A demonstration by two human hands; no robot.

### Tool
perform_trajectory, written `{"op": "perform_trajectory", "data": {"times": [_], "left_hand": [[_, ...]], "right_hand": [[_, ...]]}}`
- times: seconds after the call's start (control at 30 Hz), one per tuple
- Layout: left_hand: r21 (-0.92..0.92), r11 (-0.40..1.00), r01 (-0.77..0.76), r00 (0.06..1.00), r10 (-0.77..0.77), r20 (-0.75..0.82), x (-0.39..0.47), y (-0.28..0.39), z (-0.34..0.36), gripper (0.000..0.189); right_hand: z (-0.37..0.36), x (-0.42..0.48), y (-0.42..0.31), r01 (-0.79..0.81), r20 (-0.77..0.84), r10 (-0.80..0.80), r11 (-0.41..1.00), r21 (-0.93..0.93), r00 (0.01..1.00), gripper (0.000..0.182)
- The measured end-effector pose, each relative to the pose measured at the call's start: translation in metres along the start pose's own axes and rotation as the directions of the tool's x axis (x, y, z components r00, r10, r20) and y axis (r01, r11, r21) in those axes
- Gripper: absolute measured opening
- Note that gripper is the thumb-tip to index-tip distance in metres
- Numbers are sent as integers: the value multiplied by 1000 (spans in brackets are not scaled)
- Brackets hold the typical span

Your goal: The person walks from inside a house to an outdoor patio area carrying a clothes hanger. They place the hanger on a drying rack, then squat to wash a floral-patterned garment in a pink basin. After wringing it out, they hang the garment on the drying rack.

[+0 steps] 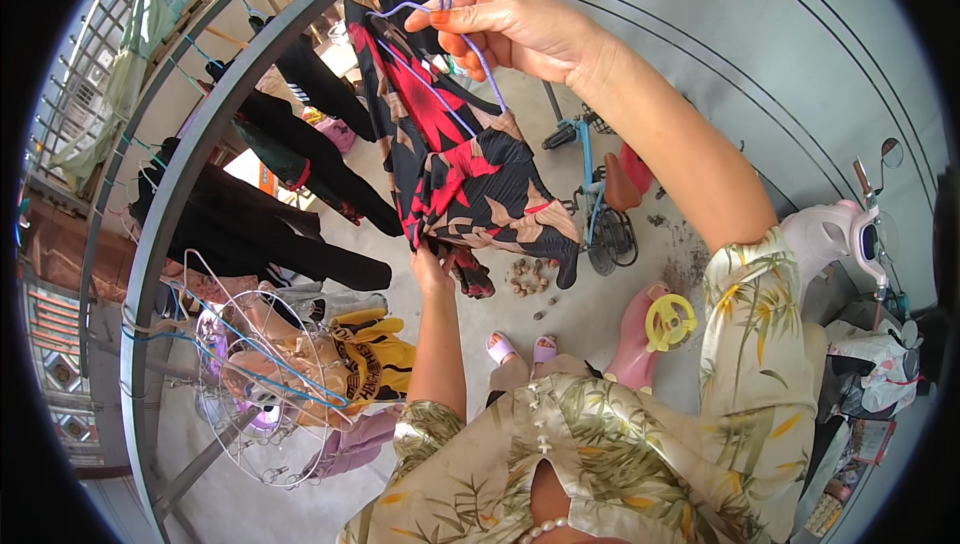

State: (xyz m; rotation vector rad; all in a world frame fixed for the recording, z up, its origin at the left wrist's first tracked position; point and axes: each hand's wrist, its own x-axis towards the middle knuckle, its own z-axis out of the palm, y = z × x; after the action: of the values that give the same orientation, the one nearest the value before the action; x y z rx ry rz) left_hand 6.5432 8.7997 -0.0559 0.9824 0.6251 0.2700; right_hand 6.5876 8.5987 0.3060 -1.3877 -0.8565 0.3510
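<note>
A patterned garment in black, red and tan [480,176] hangs on a purple wire hanger [488,73] in front of me. My right hand [510,26], raised at the top, grips the hanger near its twisted neck, fingers bent around the wire. Lower down, my left hand [433,268] holds the bottom edge of the cloth, its fingers partly hidden by the folds. The hanger's wire passes inside the neck opening of the garment.
A curved metal rack [176,139] bears dark clothes [247,214] at the left. Below are a round clip hanger [262,476] and a yellow garment [379,360]. A blue bicycle [589,191], a pink ride-on toy [634,338] and a pink scooter [825,233] stand at the right.
</note>
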Motion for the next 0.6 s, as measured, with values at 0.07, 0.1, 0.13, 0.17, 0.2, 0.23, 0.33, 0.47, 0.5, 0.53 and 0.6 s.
{"op": "perform_trajectory", "data": {"times": [0.07,0.1,0.13,0.17,0.2,0.23,0.33,0.47,0.5,0.53,0.6], "left_hand": [[-15,1000,12,1000,-12,-16,-3,-5,1,40],[-5,1000,26,999,-26,-21,-9,-3,4,43],[3,999,39,998,-39,-39,-8,-5,6,45],[-9,999,31,998,-31,-61,-8,-7,4,44],[-21,1000,22,996,-23,-84,-7,-9,2,43],[-32,999,18,996,-21,-86,-6,-9,0,41],[-67,998,9,995,-16,-102,-9,-11,-2,36],[-47,999,3,995,-8,-103,-33,-3,-1,36],[-43,999,0,995,-5,-103,-33,-3,-1,36],[-39,999,-2,995,-2,-104,-34,-3,0,37],[-107,993,-45,991,31,-133,-40,2,5,21]], "right_hand": [[-1,-4,4,-10,14,10,1000,18,1000,32],[0,-6,2,-9,-7,9,1000,13,1000,32],[1,-4,1,-25,-7,25,999,26,1000,32],[4,-3,3,-30,-13,31,999,37,999,31],[7,-1,4,-36,-19,37,998,48,999,30],[10,2,2,-40,-3,40,998,46,999,30],[18,12,0,-56,47,54,997,47,997,28],[33,24,-1,-91,99,86,995,45,991,27],[36,25,-4,-90,110,84,995,43,990,27],[38,26,-6,-88,121,83,995,42,989,27],[42,32,-8,-73,146,69,997,18,987,28]]}}
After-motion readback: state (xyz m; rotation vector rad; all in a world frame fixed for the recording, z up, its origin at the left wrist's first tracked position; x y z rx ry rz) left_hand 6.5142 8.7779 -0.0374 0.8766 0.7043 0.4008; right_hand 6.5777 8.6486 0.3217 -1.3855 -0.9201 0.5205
